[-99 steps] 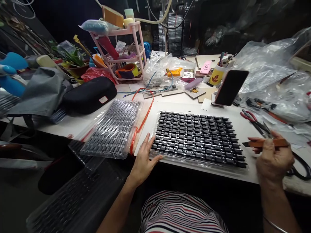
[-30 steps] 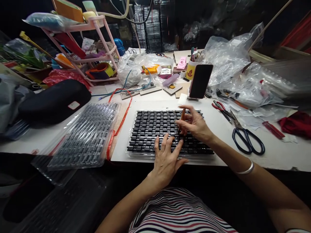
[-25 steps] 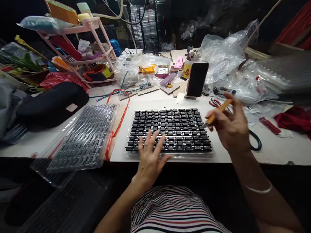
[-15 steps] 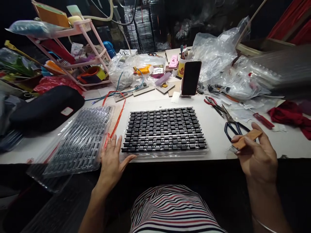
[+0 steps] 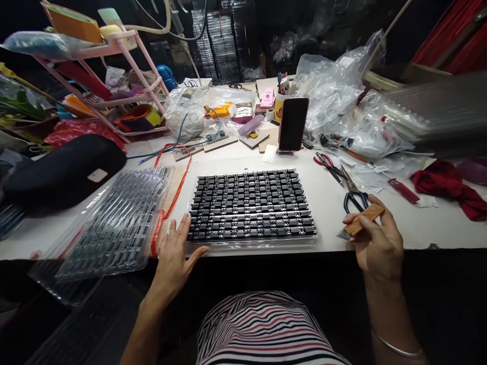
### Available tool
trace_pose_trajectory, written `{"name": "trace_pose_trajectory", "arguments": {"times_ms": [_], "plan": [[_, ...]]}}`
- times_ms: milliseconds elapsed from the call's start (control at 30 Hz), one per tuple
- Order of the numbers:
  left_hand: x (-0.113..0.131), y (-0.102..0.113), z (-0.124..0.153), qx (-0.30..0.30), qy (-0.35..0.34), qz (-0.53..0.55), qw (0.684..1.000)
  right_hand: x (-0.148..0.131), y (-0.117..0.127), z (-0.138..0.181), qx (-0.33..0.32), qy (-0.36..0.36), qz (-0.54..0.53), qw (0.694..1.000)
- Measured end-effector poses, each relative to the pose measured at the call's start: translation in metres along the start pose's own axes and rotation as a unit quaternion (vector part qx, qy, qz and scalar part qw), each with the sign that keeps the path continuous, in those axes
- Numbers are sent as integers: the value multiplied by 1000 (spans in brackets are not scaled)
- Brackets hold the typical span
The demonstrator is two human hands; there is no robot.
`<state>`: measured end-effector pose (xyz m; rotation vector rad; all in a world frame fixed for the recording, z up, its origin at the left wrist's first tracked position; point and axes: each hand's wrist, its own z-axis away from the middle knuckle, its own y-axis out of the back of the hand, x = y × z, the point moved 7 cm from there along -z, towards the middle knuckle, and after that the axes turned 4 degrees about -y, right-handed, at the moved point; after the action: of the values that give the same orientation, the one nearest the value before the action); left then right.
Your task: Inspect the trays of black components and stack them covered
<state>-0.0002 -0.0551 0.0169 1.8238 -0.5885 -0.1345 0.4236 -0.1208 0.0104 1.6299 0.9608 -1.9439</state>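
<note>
A clear plastic tray [image 5: 253, 246] filled with rows of small black circuit boards [image 5: 249, 205] lies in front of me. My left hand [image 5: 172, 256] is open, fingers spread, at the tray's left edge. In my right hand [image 5: 380, 248] is a flat tan-wrapped blade [image 5: 363, 221], pinched between thumb and fingers; a thin greyish tip sticks out at its left end. This hand is right of the tray, just in front of dark-handled scissors [image 5: 353, 190]. Left of my left hand, a red strap [image 5: 173, 200] lies beside stacked filled trays [image 5: 114, 223].
A phone [image 5: 292, 124] stands upright behind the tray. Red-handled pliers [image 5: 327, 165] and a red-handled tool [image 5: 403, 190] lie to the right. A black case [image 5: 64, 175] and pink rack [image 5: 125, 48] occupy the left. Plastic bags [image 5: 323, 81] crowd the back.
My right hand has moved left, toward the tray, with the tan-wrapped blade. My left hand stays open at the tray's left edge. The whole view has shifted slightly.
</note>
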Motion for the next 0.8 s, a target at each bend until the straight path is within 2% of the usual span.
{"name": "trace_pose_trajectory", "arguments": {"times_ms": [167,267,333,400,467,567,667,800], "plan": [[3,-1,-1,4,20,10,1000,-2,-2,0,-11,5,25,1000],[2,-2,-1,7,51,35,998,-2,-14,6,-88,31,149,984],[2,-4,-1,4,62,44,997,0,-27,13,-139,66,289,945],[3,-5,-1,0,55,41,998,1,-37,20,-146,117,409,893],[4,-4,-1,2,44,35,998,2,-46,25,-132,158,485,850],[5,-2,-1,3,38,33,999,5,-57,30,-133,184,542,809],[5,-2,-1,-5,43,39,998,7,-61,31,-145,185,553,799],[6,-2,-2,-4,42,49,998,6,-58,29,-166,161,527,818]]}}
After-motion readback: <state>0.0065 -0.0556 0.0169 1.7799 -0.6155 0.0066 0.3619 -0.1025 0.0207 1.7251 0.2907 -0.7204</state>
